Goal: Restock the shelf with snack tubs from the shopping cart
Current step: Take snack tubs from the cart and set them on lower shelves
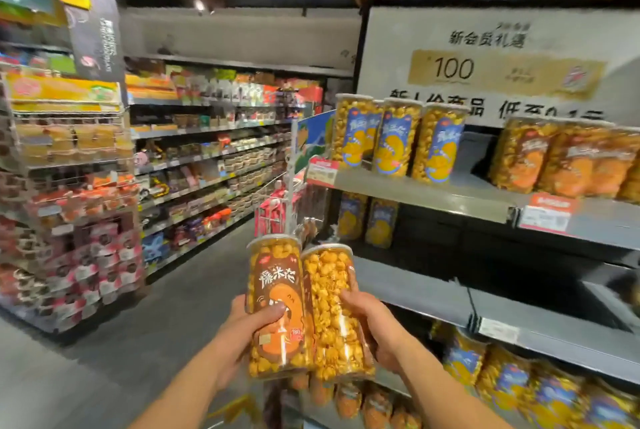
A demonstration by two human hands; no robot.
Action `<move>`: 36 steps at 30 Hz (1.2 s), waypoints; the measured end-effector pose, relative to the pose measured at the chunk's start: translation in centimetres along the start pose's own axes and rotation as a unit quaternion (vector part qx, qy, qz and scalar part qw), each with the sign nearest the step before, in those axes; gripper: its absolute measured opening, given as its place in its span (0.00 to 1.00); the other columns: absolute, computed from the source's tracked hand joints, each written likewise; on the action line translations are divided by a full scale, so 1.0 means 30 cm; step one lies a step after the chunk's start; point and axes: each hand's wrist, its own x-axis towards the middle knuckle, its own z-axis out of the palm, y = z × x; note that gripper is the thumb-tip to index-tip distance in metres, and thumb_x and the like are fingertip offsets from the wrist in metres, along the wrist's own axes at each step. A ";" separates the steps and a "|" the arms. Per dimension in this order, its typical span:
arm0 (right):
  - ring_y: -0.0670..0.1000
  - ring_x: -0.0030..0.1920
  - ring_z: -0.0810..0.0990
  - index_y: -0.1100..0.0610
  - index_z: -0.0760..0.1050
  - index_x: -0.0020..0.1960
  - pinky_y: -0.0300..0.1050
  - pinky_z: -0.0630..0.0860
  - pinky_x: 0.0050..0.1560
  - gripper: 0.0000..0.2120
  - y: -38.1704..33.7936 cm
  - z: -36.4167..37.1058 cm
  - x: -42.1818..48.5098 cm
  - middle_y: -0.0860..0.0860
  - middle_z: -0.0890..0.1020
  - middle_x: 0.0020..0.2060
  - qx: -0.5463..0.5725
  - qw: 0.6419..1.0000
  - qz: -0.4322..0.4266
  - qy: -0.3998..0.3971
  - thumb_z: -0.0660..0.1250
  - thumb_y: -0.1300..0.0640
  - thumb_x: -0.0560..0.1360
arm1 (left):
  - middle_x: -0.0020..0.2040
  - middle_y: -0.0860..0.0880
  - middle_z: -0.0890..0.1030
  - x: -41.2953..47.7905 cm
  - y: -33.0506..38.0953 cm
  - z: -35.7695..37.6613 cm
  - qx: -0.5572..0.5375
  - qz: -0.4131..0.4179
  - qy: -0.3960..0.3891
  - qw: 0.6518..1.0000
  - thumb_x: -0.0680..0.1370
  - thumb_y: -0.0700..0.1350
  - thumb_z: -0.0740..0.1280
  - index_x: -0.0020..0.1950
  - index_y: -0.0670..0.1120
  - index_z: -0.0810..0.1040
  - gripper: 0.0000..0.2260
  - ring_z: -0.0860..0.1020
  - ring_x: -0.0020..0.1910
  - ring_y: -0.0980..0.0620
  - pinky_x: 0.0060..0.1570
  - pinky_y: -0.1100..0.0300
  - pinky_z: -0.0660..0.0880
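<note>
Left hand (254, 326) wrapped around the lower half of a brown-label popcorn tub (277, 304), thumb across the front of the label. Right hand (372, 328) closed on a second tub (337, 314), clear side out, fingers curled round its right flank. Both tubs upright, touching side by side, held near the body in front of the shelving, well short of it.

Handling, as a judgement: clear plastic cylinders of popcorn, likely light, walls stiff but glossy and prone to slip. Mid-body wrap looks right; squeezing hard could dent the wall.

Top shelf (429, 193) at right carries blue-label tubs (394, 137) to the left, brown-label tubs (554, 160) further right, a bare gap between. More tubs low in frame; whether those sit in the cart, cannot tell.
</note>
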 end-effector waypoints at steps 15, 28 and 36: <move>0.62 0.57 0.84 0.55 0.76 0.66 0.61 0.78 0.61 0.28 -0.515 -0.841 -0.626 0.59 0.85 0.56 0.048 0.963 -0.190 0.187 0.70 0.40 0.72 | 0.58 0.43 0.81 0.092 0.280 1.186 0.085 0.138 -0.265 0.950 0.58 0.51 0.83 0.68 0.50 0.66 0.43 0.83 0.52 0.42 0.46 0.48 0.81; 0.54 0.52 0.86 0.53 0.67 0.68 0.59 0.82 0.56 0.48 -0.767 -1.527 -0.615 0.54 0.83 0.57 -0.059 0.897 -0.324 0.294 0.84 0.42 0.55 | 0.57 0.47 0.81 0.255 0.371 1.902 0.163 0.271 -0.229 0.921 0.56 0.52 0.83 0.65 0.51 0.69 0.41 0.81 0.53 0.47 0.55 0.47 0.79; 0.54 0.53 0.86 0.49 0.74 0.65 0.60 0.80 0.58 0.49 -0.930 -1.836 -0.550 0.49 0.85 0.54 -0.078 0.861 -0.353 0.358 0.84 0.37 0.48 | 0.56 0.47 0.80 0.406 0.463 2.264 0.186 0.302 -0.244 0.903 0.61 0.48 0.82 0.66 0.49 0.69 0.38 0.81 0.53 0.47 0.53 0.49 0.79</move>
